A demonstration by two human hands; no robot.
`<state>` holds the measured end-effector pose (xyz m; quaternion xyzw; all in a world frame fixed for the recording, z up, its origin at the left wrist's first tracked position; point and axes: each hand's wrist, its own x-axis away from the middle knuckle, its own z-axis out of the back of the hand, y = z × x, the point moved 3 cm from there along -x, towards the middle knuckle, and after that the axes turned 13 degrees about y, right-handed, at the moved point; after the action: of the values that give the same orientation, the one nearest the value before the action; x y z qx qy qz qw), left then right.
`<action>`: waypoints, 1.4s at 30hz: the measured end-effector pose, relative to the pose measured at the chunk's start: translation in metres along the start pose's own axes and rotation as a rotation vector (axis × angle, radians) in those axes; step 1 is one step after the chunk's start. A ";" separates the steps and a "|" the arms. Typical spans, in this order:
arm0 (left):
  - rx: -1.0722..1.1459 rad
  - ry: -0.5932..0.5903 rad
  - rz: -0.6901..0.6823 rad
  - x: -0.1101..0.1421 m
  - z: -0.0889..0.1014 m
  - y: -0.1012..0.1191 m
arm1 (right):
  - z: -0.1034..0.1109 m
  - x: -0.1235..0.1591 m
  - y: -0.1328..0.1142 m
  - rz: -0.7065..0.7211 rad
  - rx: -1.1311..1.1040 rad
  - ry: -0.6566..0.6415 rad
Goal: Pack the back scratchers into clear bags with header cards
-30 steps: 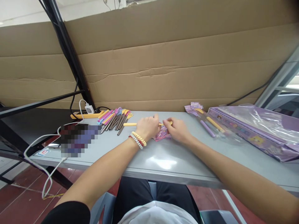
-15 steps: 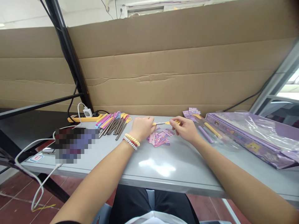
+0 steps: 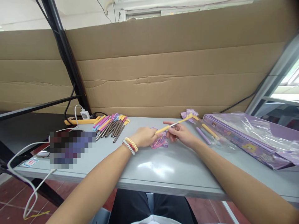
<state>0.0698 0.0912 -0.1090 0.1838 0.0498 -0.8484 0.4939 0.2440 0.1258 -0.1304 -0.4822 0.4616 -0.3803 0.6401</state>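
Note:
My left hand (image 3: 146,137) is closed around the yellow handle of a back scratcher (image 3: 163,129). Its thin metal shaft slants up to the right and ends in a yellow claw head. My right hand (image 3: 182,133) is beside the shaft with fingers apart and the index finger stretched out to the left; whether it touches the shaft I cannot tell. Below and between both hands lie pink and purple printed cards (image 3: 160,142), partly covered by my left hand.
More back scratchers (image 3: 112,126) with metal shafts and coloured ends lie piled at the left. At the right are clear-bagged purple and yellow scratchers (image 3: 209,131), more purple cards (image 3: 192,112) and a plastic-wrapped purple box (image 3: 252,137). A yellow power strip (image 3: 90,120) stands near the black post.
The back scratcher now shows a longer stretch, its claw head further right and higher. My right hand's fingers have come off the head and spread; my left hand has moved slightly lower.

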 end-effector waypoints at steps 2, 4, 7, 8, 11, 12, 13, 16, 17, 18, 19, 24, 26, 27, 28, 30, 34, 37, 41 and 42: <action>0.031 -0.011 -0.051 0.001 0.000 0.002 | -0.005 -0.001 0.002 -0.018 -0.054 -0.023; 0.063 -0.009 -0.057 0.002 0.001 0.001 | -0.006 -0.003 0.001 -0.024 -0.107 0.013; 0.088 0.006 -0.026 0.002 0.003 -0.006 | 0.002 -0.006 -0.003 -0.022 -0.136 0.146; 0.090 0.010 -0.011 0.002 0.004 -0.008 | 0.006 -0.006 -0.005 -0.023 -0.132 0.190; 0.097 0.001 0.017 0.002 0.004 -0.013 | 0.016 -0.007 -0.008 -0.013 -0.083 0.296; 0.099 -0.006 0.019 0.002 0.004 -0.014 | 0.019 -0.007 -0.008 -0.002 -0.042 0.327; 0.100 -0.012 0.018 0.002 0.004 -0.014 | 0.022 -0.007 -0.008 0.014 0.016 0.354; 0.092 -0.024 0.014 0.003 0.004 -0.013 | 0.025 -0.007 -0.007 0.064 0.242 0.388; 0.091 -0.028 0.014 0.003 0.004 -0.013 | 0.025 -0.007 -0.006 0.071 0.305 0.383; 0.092 -0.029 0.015 0.003 0.004 -0.013 | 0.025 -0.007 -0.006 0.076 0.354 0.376; 0.095 -0.029 0.015 0.003 0.005 -0.013 | 0.025 -0.007 -0.005 0.079 0.387 0.370; 0.112 -0.022 0.012 0.003 0.004 -0.013 | 0.026 -0.008 -0.006 0.104 0.493 0.367; 0.109 -0.020 0.013 0.002 0.004 -0.013 | 0.026 -0.007 -0.007 0.112 0.539 0.350; 0.105 -0.015 0.011 0.002 0.004 -0.013 | 0.026 -0.007 -0.006 0.113 0.562 0.337; 0.099 -0.009 0.006 0.002 0.004 -0.013 | 0.025 -0.007 -0.006 0.111 0.585 0.323; 0.086 0.005 -0.007 0.002 0.004 -0.013 | 0.024 -0.006 -0.005 0.104 0.626 0.295; 0.072 -0.001 -0.016 0.002 0.003 -0.013 | 0.021 -0.004 -0.005 0.113 0.697 0.261; 0.060 -0.008 -0.021 0.002 0.002 -0.013 | 0.019 -0.004 -0.005 0.140 0.738 0.243; 0.062 -0.001 -0.030 0.002 0.002 -0.013 | 0.017 -0.004 -0.006 0.163 0.830 0.206; 0.066 -0.003 -0.031 0.002 0.002 -0.013 | 0.017 -0.005 -0.005 0.171 0.866 0.200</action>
<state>0.0573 0.0956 -0.1091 0.1978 0.0239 -0.8573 0.4746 0.2583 0.1333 -0.1222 -0.0913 0.3576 -0.5288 0.7643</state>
